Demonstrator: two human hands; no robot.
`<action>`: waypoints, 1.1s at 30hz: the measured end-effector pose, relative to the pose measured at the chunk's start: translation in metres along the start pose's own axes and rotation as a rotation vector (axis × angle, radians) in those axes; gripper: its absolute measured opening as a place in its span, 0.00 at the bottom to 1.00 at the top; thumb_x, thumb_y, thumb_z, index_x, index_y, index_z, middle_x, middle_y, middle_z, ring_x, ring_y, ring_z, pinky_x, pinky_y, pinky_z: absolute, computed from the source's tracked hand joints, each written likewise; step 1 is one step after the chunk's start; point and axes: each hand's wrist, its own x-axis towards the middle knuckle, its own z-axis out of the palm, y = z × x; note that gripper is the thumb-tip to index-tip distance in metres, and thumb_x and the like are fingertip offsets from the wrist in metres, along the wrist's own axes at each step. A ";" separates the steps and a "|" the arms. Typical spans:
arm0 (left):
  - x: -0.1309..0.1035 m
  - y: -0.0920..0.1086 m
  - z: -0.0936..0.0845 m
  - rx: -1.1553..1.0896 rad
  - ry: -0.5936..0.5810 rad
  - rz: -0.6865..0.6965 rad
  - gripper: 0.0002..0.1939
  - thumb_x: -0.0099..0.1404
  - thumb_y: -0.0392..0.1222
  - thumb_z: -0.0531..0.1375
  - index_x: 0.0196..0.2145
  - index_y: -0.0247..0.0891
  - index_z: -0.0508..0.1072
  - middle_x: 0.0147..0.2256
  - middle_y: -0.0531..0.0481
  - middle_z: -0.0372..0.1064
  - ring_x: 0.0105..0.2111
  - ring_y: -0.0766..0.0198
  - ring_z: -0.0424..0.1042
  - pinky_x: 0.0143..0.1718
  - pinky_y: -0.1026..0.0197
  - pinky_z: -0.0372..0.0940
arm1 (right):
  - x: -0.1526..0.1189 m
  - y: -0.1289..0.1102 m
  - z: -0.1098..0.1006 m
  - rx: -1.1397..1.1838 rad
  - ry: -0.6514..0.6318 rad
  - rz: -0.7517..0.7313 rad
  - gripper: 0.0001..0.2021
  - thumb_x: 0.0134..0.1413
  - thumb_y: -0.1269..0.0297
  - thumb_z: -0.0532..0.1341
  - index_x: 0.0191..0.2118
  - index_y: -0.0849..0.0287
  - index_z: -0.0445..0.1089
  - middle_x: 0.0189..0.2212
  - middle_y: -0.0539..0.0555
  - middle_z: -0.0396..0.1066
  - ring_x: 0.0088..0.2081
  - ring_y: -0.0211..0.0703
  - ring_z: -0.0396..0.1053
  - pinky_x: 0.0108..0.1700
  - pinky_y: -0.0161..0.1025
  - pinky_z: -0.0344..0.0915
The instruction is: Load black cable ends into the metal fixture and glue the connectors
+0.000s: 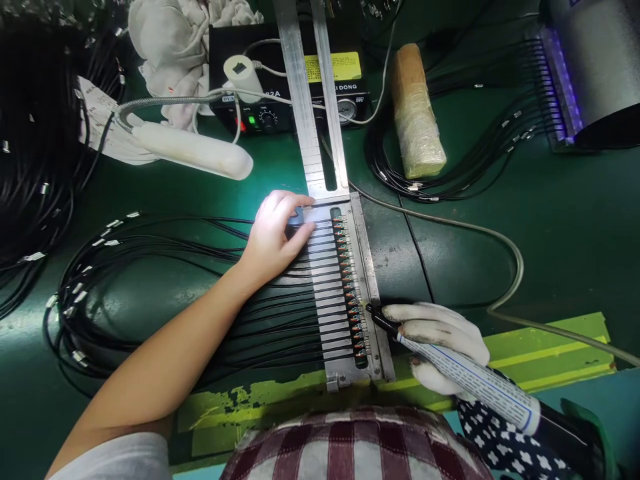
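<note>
A slotted metal jig [362, 293] lies near the bench's front edge. Black cables [280, 313] run across it side by side, their stripped ends with small metal connectors [356, 313] lined up along its slot. My bare left hand [277, 233] rests on the jig's upper left edge, thumb and forefinger apart, with a small blue block [297, 217] between them. In a white glove, my right hand [445, 340] is closed around a thick tube-shaped dispenser [470, 377] with a printed label. Its narrow black nozzle points at the connectors from the right.
Behind the jig stands a black dispenser controller [280, 113] with a gauge, and metal rails [300, 87] cross it. A white lamp [195, 150] hangs left. Cable bundles lie at both sides. A wrapped block [417, 113] and a purple-lit silver housing [600, 73] stand right.
</note>
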 end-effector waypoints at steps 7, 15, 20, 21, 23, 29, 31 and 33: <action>0.000 0.000 0.000 -0.007 0.006 0.007 0.14 0.66 0.43 0.58 0.49 0.41 0.69 0.45 0.45 0.69 0.42 0.55 0.67 0.49 0.51 0.64 | -0.012 -0.010 -0.002 -0.028 0.066 -0.030 0.11 0.61 0.61 0.59 0.46 0.59 0.72 0.41 0.60 0.80 0.38 0.48 0.80 0.39 0.44 0.78; 0.000 0.000 0.000 0.003 -0.005 -0.007 0.14 0.67 0.46 0.57 0.49 0.41 0.69 0.46 0.45 0.69 0.42 0.55 0.67 0.49 0.51 0.64 | -0.021 -0.009 0.003 -0.042 -0.010 0.013 0.12 0.56 0.63 0.61 0.45 0.60 0.72 0.41 0.60 0.79 0.40 0.50 0.80 0.40 0.44 0.78; 0.000 0.000 0.000 0.004 -0.005 -0.004 0.14 0.68 0.47 0.57 0.49 0.42 0.69 0.46 0.45 0.68 0.43 0.55 0.66 0.49 0.51 0.64 | -0.022 -0.007 0.002 -0.033 -0.013 0.025 0.12 0.56 0.64 0.62 0.46 0.60 0.71 0.42 0.60 0.79 0.41 0.50 0.79 0.40 0.44 0.78; 0.000 0.000 0.000 0.002 -0.003 -0.003 0.14 0.68 0.47 0.57 0.49 0.42 0.69 0.46 0.45 0.68 0.43 0.55 0.66 0.49 0.51 0.64 | -0.021 -0.007 0.002 -0.031 -0.018 0.025 0.12 0.56 0.64 0.61 0.46 0.60 0.71 0.42 0.60 0.79 0.41 0.50 0.79 0.40 0.43 0.78; 0.000 0.000 0.000 -0.001 0.002 -0.002 0.14 0.68 0.46 0.57 0.49 0.42 0.69 0.45 0.45 0.68 0.42 0.55 0.67 0.49 0.51 0.64 | -0.021 -0.007 0.002 -0.026 -0.025 0.023 0.12 0.57 0.64 0.61 0.46 0.60 0.71 0.43 0.61 0.79 0.42 0.49 0.79 0.41 0.43 0.78; 0.000 0.001 0.000 -0.011 0.015 0.012 0.14 0.67 0.44 0.58 0.49 0.41 0.69 0.45 0.45 0.69 0.42 0.56 0.67 0.49 0.52 0.64 | -0.020 -0.008 0.002 -0.026 -0.019 0.026 0.12 0.56 0.65 0.62 0.45 0.61 0.72 0.42 0.60 0.79 0.42 0.49 0.79 0.41 0.42 0.78; 0.000 0.000 0.000 -0.010 0.013 0.011 0.14 0.67 0.44 0.58 0.49 0.41 0.69 0.45 0.45 0.68 0.42 0.56 0.67 0.49 0.52 0.64 | -0.019 -0.008 0.002 -0.028 -0.016 0.027 0.12 0.56 0.65 0.62 0.45 0.60 0.72 0.42 0.60 0.79 0.42 0.49 0.79 0.41 0.42 0.78; 0.000 0.001 0.000 -0.006 0.009 0.007 0.14 0.67 0.44 0.58 0.49 0.41 0.69 0.45 0.45 0.68 0.43 0.56 0.67 0.49 0.52 0.64 | -0.018 -0.008 0.002 -0.029 -0.011 0.026 0.11 0.57 0.65 0.61 0.45 0.61 0.72 0.42 0.60 0.79 0.42 0.48 0.79 0.42 0.42 0.78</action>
